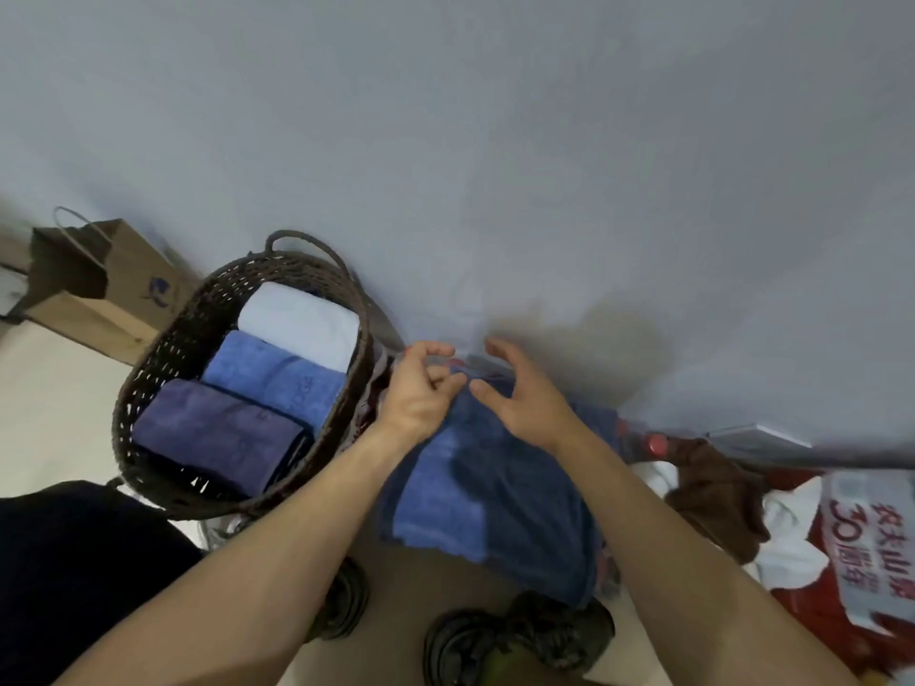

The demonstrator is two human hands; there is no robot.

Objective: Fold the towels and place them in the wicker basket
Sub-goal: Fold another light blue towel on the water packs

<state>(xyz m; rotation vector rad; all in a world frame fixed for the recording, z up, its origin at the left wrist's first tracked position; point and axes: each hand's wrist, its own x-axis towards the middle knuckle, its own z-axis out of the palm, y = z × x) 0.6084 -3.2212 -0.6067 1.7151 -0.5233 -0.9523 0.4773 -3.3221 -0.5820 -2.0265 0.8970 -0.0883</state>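
Here a blue towel [487, 492] lies spread over a low surface right in front of the person, its near edge hanging toward the shoes [515, 636] below. Both hands work at its far edge, close to the wall [445, 116]. The left hand [421, 388] has its fingers curled, and the thumb and fingertips seem to pinch the towel's far edge, though motion blur makes the grip hard to read. The right hand [520, 393] hovers just beside it with fingers loosely bent and parted, thumb pointing toward the left hand; whether it touches the cloth I cannot tell.

Just to the left stands the wicker basket [163, 388], dark brown with a loop handle at its far end. Inside it three folded towels sit in a row: a white towel [299, 321] farthest away, a light blue towel [275, 376] in the middle, and a dark purple towel [218, 435] nearest.

Beyond the basket a brown paper bag [99, 289] leans near the wall. To the right lie a brown cloth [718, 492] and a red and white package [866, 552] with printed characters.
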